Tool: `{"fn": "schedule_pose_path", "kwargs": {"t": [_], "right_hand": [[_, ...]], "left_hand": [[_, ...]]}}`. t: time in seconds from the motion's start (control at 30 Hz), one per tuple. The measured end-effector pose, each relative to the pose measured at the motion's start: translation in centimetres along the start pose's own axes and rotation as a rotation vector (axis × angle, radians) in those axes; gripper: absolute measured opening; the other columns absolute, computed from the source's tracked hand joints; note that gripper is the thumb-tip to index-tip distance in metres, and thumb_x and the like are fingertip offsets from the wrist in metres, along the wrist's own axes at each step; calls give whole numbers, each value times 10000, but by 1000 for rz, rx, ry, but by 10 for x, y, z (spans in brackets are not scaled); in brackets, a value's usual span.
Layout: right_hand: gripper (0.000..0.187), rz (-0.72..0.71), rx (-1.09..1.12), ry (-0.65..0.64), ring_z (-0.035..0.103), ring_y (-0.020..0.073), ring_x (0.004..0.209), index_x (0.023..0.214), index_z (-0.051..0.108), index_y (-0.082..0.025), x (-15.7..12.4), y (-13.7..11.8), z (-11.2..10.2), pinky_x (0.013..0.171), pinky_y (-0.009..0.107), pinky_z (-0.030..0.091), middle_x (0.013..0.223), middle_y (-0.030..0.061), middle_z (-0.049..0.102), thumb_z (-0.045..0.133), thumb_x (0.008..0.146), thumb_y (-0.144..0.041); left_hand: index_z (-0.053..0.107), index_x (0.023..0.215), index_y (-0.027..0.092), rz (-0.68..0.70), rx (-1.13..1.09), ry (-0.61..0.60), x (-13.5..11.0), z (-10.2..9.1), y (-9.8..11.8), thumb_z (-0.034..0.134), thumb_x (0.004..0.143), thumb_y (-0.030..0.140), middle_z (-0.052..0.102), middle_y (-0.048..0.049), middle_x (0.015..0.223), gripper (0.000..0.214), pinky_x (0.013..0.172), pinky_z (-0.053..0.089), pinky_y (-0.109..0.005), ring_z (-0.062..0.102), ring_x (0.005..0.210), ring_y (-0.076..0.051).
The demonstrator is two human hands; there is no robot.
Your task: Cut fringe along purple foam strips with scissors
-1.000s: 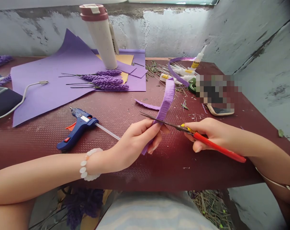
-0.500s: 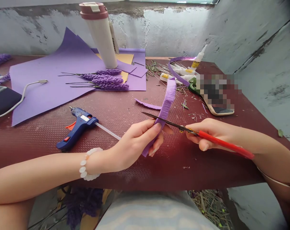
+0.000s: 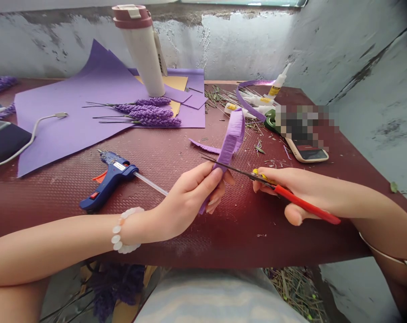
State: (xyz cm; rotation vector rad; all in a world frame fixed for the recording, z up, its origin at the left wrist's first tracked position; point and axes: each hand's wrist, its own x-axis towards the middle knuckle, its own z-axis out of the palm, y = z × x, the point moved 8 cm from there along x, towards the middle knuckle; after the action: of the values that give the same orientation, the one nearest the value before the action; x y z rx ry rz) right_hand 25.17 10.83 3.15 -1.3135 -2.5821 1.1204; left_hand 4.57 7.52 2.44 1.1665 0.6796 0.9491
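My left hand (image 3: pixel 190 197) pinches a long purple fringed paper strip (image 3: pixel 231 141) between thumb and fingers; the strip arches up and away toward the table's middle. My right hand (image 3: pixel 291 190) grips red-handled scissors (image 3: pixel 277 190), whose dark blades cross the strip just above my left fingertips. A white bead bracelet (image 3: pixel 121 231) circles my left wrist. Both hands hover over the front of the dark red table (image 3: pixel 156 152).
A blue glue gun (image 3: pixel 106 179) lies to the left of my hands. Purple paper sheets (image 3: pixel 72 107), finished purple flower stems (image 3: pixel 149 112) and a tall tumbler (image 3: pixel 141 49) sit behind. Glue tubes (image 3: pixel 257 98), a phone (image 3: pixel 307 154) and clippings lie at right.
The scissors have shifted slightly along the strip and the strip's arch has sagged a little. My right thumb has dropped lower on the handle. My left hand has barely moved.
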Motion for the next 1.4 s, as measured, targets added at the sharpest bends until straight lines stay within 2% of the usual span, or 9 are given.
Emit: {"fn": "schedule_pose_path", "kwargs": {"t": [0.1,0.23,0.4,0.73,1.0,1.2,1.4], "right_hand": [[677,63,-5,-6,792,388,909,1096,686,-316,1,1,2,771,483,630,1018,51,818,976,764,-829],[823,67,-105,104,776,415,948,1045,658,-309,5,0,-2,808,501,603,1063,82,770,945,675,-986],[923,48,-143,106,754,399,933,1139,726,-295,7,1,2,806,500,607,1108,93,751,909,679,-1074],[1005,35,-124,130,769,418,949,1101,729,-296,6,-2,1,827,526,631,1110,101,755,862,626,-1172],[986,27,-110,134,750,390,886,1080,710,-297,6,-2,1,783,505,610,1075,88,736,838,654,-1176],[953,22,-138,132,721,389,900,1047,674,-306,5,-1,2,744,493,600,1071,91,712,851,670,-1163],[918,-26,-157,163,704,373,896,1026,639,-309,5,-2,3,713,470,568,1061,92,704,804,736,-1164]], "left_hand": [[650,968,228,60,31,61,1,-5,3,815,1182,542,505,92,684,414,586,403,-294,456,584,-114],[564,844,258,81,123,81,0,-8,4,759,1217,488,530,69,699,480,643,419,-324,466,633,-127],[548,767,270,55,225,69,0,-6,3,708,1232,462,532,40,702,528,693,431,-358,490,690,-159],[528,783,278,68,298,42,2,-5,5,691,1240,578,529,30,681,571,728,454,-370,507,703,-183],[508,804,279,65,244,39,3,-4,3,707,1229,528,504,62,679,531,671,434,-349,454,639,-145],[500,799,282,50,235,38,2,-3,1,681,1231,427,497,73,674,489,670,436,-339,459,623,-132],[498,797,283,32,266,51,2,-6,-2,676,1226,457,501,69,673,496,681,438,-344,472,640,-143]]}}
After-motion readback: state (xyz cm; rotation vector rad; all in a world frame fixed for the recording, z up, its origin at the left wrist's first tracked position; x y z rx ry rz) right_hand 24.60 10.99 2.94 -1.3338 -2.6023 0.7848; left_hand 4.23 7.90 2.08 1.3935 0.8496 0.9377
